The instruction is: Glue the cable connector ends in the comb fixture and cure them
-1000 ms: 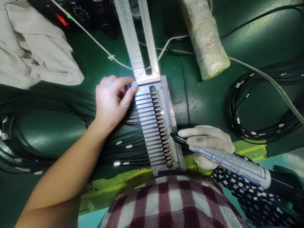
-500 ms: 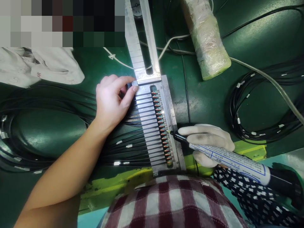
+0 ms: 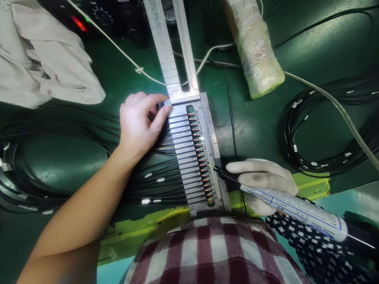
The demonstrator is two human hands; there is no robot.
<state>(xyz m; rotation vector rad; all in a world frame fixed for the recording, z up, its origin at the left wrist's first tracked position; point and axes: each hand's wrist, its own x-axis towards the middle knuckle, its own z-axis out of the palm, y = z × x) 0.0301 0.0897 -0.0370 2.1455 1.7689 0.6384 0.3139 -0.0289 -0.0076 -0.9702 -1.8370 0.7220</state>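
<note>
A metal fixture [image 3: 185,157] lies in front of me, with a row of black cables across it. Their stripped ends with small connectors [image 3: 202,154] line up along a slot. At the fixture's upper left corner, my left hand [image 3: 142,124] is bare and pinches the edge by a small grey block [image 3: 167,103]. My right hand [image 3: 263,177], in a white glove, wraps around a printed white glue cartridge [image 3: 293,209] with a black nozzle [image 3: 226,173]. The fine tip points left at the connectors in the lower half of the row; whether it touches one cannot be made out.
Coiled black cables [image 3: 14,189] lie at left, another coil [image 3: 291,146] at right. A slotted metal bar [image 3: 166,51] adjoins the fixture. Beyond are a plastic-wrapped block [image 3: 257,55], white cloth [image 3: 59,59] and a black control box [image 3: 103,17]. A yellow edge strip [image 3: 142,228] runs in front.
My right hand and the cartridge have shifted slightly right and down, drawing the tip back a little. My left hand keeps its hold on the fixture corner.
</note>
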